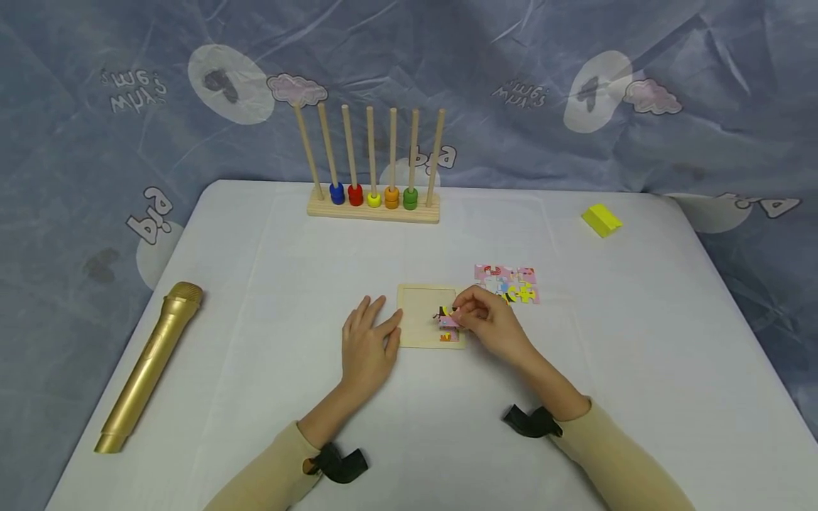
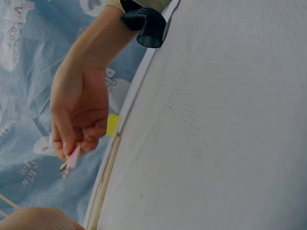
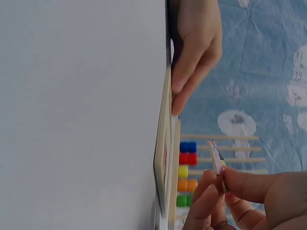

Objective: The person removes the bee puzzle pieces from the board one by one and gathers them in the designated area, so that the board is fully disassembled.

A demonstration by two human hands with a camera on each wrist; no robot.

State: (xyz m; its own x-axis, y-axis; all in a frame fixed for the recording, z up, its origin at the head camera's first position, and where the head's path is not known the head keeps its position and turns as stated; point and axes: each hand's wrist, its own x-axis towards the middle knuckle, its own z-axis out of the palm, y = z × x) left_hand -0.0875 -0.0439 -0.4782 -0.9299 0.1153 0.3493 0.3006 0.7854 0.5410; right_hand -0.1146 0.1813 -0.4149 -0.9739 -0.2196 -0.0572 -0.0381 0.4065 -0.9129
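A light wooden puzzle tray (image 1: 418, 316) lies flat on the table. My left hand (image 1: 367, 351) rests at its left side, fingers extended, with the thumb and index finger touching the edge. Between thumb and fingers, my right hand (image 1: 495, 326) pinches a pink, yellow and black jigsaw piece (image 3: 218, 160), tilted above the tray's right side. In the tray's lower right corner sits a pink piece with an orange figure (image 1: 446, 337), partly hidden by the held one. Beyond my right hand lies a group of pink jigsaw pieces (image 1: 508, 278), several with yellow parts.
At the back stands a wooden peg rack (image 1: 373, 211) with coloured beads on upright rods. A golden microphone (image 1: 150, 365) lies on the left. Toward the back right is a yellow block (image 1: 601, 220). White cloth covers the table (image 1: 307, 284); a printed blue-grey curtain (image 1: 409, 57) hangs behind it.
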